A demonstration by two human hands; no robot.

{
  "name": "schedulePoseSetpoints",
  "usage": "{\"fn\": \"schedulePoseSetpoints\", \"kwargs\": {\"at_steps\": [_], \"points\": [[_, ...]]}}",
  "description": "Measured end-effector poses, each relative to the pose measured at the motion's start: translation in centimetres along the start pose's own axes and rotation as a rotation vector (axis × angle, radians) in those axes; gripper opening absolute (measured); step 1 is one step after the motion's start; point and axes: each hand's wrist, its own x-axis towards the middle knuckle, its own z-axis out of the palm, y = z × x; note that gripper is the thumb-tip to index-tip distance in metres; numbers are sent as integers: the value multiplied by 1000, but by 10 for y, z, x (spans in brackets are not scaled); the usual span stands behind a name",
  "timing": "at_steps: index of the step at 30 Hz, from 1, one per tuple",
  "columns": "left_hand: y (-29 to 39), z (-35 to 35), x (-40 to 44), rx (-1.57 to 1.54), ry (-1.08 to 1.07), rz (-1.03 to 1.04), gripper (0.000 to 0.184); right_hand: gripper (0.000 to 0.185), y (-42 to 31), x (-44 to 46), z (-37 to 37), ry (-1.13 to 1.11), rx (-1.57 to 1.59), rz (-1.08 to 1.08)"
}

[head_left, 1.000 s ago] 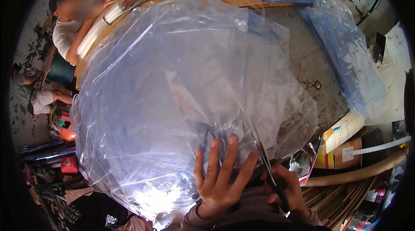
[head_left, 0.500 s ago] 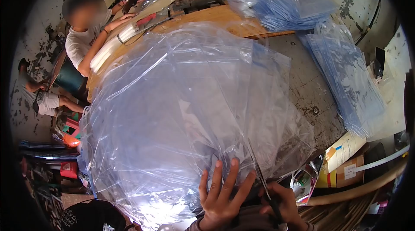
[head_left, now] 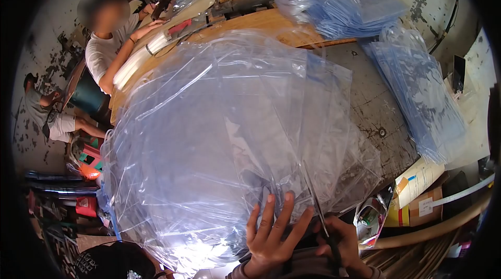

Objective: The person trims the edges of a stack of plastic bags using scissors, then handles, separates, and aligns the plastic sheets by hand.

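A wide fan of clear plastic sheets (head_left: 198,133) covers most of the table before me. My left hand (head_left: 275,234) lies on the near edge of the sheets with its fingers spread, holding nothing. Just to its right, my right hand (head_left: 342,242) is wrapped round the dark handles of long scissors (head_left: 314,195). The narrow metal blades point up and away across the plastic, right of my left fingertips. How far the blades are apart is hard to make out.
Bluish plastic piles (head_left: 339,5) lie at the back and right (head_left: 422,96). A person (head_left: 107,39) sits at the back left, another (head_left: 49,112) behind. A black cap (head_left: 112,260) shows at lower left. Cardboard (head_left: 425,206) and a phone (head_left: 458,73) are at right.
The view has tilted upward, so the table's far side shows more and both hands appear lower. The left hand stays spread on the plastic and the right keeps hold of the scissors.
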Motion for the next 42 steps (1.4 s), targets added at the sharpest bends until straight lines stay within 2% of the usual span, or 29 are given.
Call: {"fn": "schedulePoseSetpoints", "kwargs": {"at_steps": [8, 10, 15, 17, 27, 30, 32, 33, 36, 37, 38, 39, 40, 41, 42], "points": [[-2, -3, 2, -20, -26, 10, 22, 65, 0, 0, 1, 0, 31, 4], [-1, 0, -3, -46, 25, 88, 17, 69, -5, 0, 2, -7, 81, -13], [-4, -3, -5, -51, 14, 115, 18, 71, -5, 2, 1, -38, 85, -6], [-4, -1, -4, -37, 35, 134, 19, 56, 0, 0, -5, -90, 159, 42], [-5, -2, -9, -84, 38, 105, 17, 45, 3, 0, -6, -37, 46, 8], [-4, -2, -9, -96, 32, 85, 17, 45, -4, -5, -10, -9, 197, 27], [-4, -1, -10, -96, 36, 71, 18, 49, -8, -13, -25, 40, 90, 48], [-3, -1, -11, -111, 38, 64, 17, 54, -13, -16, -29, 151, -10, 25], [-7, 3, -21, -41, 31, 115, 15, 59, -18, -6, -56, 514, -552, -257], [-7, 3, -22, 46, 22, 170, 13, 61, -34, 1, -58, 597, -756, -237], [-5, 3, -23, 51, 30, 167, 13, 55, -45, 6, -59, 651, -886, -234], [-1, 4, -22, 43, 172, 62, 17, 55, -50, 15, -61, 646, -888, -246], [1, 5, -20, 36, 315, -44, 25, 50, -51, 26, -63, 787, -898, -288], [0, 4, -21, 46, 326, -48, 25, 46, -49, 35, -64, 926, -902, -330], [-1, 3, -22, -83, 379, -121, 29, 40, -46, 41, -73, 895, -1037, -410]]}}
